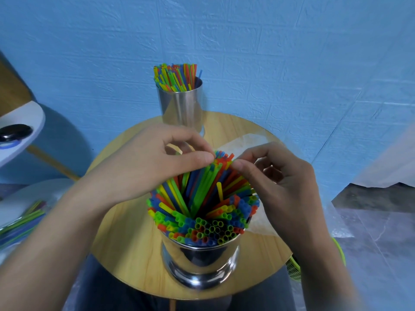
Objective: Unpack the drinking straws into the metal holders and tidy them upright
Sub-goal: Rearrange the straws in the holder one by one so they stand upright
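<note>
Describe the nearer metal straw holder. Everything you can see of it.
The shiny cylindrical steel holder stands upright on the round wooden table, near its front edge. It has a stepped base and a mirror-like wall. It is packed with multicoloured plastic straws; the near ones stand level, the middle ones lean away and reach higher. The left hand and right hand pinch those raised tips.

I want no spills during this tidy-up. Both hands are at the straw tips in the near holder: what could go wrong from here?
1. The left hand and right hand pinch only the tips of the straws, which lean and fan out; once released, they may splay or slip over the rim.
2. The near holder stands close to the front edge of the table; a sideways tug could tip it off.
</note>
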Action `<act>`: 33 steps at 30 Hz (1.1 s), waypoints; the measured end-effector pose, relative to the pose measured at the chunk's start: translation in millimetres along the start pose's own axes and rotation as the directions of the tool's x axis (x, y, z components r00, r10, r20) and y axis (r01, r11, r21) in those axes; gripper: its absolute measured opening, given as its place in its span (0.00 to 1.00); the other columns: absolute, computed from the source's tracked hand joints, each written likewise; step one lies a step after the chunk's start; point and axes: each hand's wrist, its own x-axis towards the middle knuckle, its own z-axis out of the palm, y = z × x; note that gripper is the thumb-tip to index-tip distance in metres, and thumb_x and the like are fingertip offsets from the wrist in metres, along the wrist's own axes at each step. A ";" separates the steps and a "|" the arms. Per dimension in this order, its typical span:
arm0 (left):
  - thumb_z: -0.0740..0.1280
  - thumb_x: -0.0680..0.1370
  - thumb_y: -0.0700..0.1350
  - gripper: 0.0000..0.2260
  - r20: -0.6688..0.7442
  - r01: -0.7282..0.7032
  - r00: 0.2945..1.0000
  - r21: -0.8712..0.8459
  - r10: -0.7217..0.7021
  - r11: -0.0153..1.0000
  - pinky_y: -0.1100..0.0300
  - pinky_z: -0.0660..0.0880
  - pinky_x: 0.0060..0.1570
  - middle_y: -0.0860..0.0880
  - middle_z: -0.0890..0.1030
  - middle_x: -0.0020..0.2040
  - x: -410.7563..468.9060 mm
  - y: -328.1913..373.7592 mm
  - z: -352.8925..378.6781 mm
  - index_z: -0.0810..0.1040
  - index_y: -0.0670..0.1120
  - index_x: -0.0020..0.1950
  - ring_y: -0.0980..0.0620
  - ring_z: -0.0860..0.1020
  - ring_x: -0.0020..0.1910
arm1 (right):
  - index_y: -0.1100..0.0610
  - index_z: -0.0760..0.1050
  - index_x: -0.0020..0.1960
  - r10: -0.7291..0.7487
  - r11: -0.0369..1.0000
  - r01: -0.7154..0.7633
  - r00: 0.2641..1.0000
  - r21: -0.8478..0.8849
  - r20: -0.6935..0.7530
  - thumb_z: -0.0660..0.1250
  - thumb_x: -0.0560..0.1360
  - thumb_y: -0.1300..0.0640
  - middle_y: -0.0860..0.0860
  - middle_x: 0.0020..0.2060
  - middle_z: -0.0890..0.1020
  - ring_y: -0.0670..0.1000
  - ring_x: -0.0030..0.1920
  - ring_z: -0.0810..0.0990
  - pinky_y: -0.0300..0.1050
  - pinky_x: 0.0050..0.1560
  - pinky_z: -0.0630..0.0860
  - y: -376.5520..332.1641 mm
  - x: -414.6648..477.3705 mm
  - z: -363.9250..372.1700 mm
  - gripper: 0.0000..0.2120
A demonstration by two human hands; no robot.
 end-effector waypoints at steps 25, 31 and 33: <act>0.69 0.80 0.43 0.04 -0.454 -0.112 0.805 -0.748 -0.382 0.654 0.63 0.81 0.40 0.50 0.85 0.41 6.3 -1.4 9.1 0.79 0.47 0.45 0.52 0.85 0.38 | 0.52 0.84 0.60 -0.139 0.853 0.075 0.987 0.517 0.086 0.65 0.82 0.52 0.51 0.47 0.87 0.50 0.44 0.80 0.43 0.45 0.74 -5.0 -3.7 -10.2 0.11; 0.71 0.78 0.46 0.05 -0.383 0.034 0.882 -0.527 -0.273 0.849 0.60 0.80 0.43 0.51 0.86 0.38 5.8 -8.1 8.6 0.81 0.48 0.43 0.55 0.83 0.40 | 0.49 0.84 0.52 -0.081 0.867 0.138 0.987 0.478 -0.137 0.69 0.79 0.50 0.55 0.44 0.86 0.53 0.40 0.79 0.44 0.41 0.74 -8.4 -1.1 -9.9 0.06; 0.72 0.77 0.49 0.04 -0.323 0.055 0.923 -0.430 -0.210 0.901 0.59 0.79 0.45 0.51 0.86 0.41 5.9 -8.7 10.3 0.82 0.49 0.46 0.55 0.83 0.41 | 0.51 0.81 0.49 -0.058 0.882 0.177 0.960 0.437 -0.274 0.65 0.83 0.53 0.53 0.42 0.85 0.53 0.37 0.77 0.44 0.38 0.72 -8.2 1.2 -10.8 0.07</act>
